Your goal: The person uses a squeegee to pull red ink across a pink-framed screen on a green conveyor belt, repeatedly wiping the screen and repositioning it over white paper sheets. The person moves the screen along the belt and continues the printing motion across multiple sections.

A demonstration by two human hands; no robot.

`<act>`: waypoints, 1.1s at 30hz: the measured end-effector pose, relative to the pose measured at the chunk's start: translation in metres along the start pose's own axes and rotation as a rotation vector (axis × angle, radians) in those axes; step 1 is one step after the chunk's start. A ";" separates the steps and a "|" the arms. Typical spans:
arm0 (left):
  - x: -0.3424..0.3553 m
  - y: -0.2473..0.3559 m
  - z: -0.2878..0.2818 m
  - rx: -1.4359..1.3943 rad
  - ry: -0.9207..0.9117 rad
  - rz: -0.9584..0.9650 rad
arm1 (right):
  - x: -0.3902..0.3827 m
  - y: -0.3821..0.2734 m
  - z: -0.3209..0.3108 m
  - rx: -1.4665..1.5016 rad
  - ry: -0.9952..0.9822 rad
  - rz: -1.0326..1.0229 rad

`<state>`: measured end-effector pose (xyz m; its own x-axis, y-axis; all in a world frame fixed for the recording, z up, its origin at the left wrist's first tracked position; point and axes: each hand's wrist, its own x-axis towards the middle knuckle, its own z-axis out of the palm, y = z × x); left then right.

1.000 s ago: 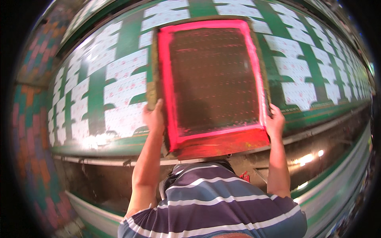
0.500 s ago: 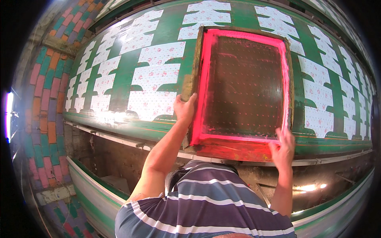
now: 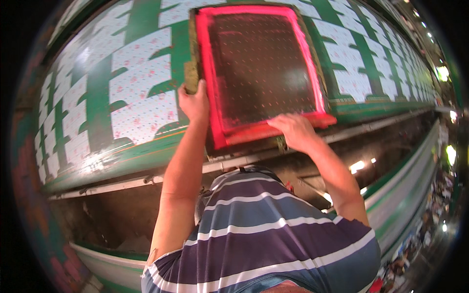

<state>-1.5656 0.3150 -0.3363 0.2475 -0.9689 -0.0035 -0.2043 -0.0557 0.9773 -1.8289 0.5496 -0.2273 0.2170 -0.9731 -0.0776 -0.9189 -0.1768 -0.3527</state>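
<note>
Scene: A person in a striped shirt (image 3: 259,234) leaned over a long printing table (image 3: 146,163), both bare hands on a pink-edged printing screen (image 3: 261,68).
Left hand: The left hand (image 3: 194,101) gripped the screen's left edge near its lower corner, fingers curled onto the frame beside a worn, paint-caked wooden patch (image 3: 191,78).
Right hand: The right hand (image 3: 293,129) lay pressed over the near pink rail, fingers spread; whether they hooked beneath it could not be told at this angle.
Screen position: The frame sat on the green-and-white patterned cloth (image 3: 132,93), its near rail close to the table's front edge, covering one section of the repeat.
Work done: Printed panels with small red motifs ran along the cloth on both sides of the screen, so much of the length appeared already covered.
Work left: The screen's dark mesh showed rows of fine dots, and no squeegee was visible, so this placement seemed not yet pulled.
Surroundings: Lamps (image 3: 356,166) glowed beneath the table at right.
</note>
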 end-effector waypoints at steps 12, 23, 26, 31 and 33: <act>0.000 -0.002 0.002 0.143 0.021 0.113 | -0.029 -0.026 0.018 -0.046 0.102 0.112; 0.000 -0.002 0.000 0.032 0.000 0.089 | 0.032 0.021 0.037 -0.227 0.344 0.000; 0.001 -0.005 -0.002 0.090 0.027 0.146 | 0.077 0.049 0.030 -0.232 0.345 -0.071; -0.007 0.018 0.000 0.094 0.027 0.087 | 0.168 0.108 0.018 -0.237 0.333 -0.087; -0.008 0.024 -0.001 0.128 0.028 0.060 | 0.209 0.129 0.006 -0.248 0.299 -0.054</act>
<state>-1.5719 0.3219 -0.3122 0.2566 -0.9645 0.0620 -0.3387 -0.0297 0.9404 -1.9002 0.3248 -0.2950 0.1952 -0.9551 0.2230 -0.9684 -0.2236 -0.1102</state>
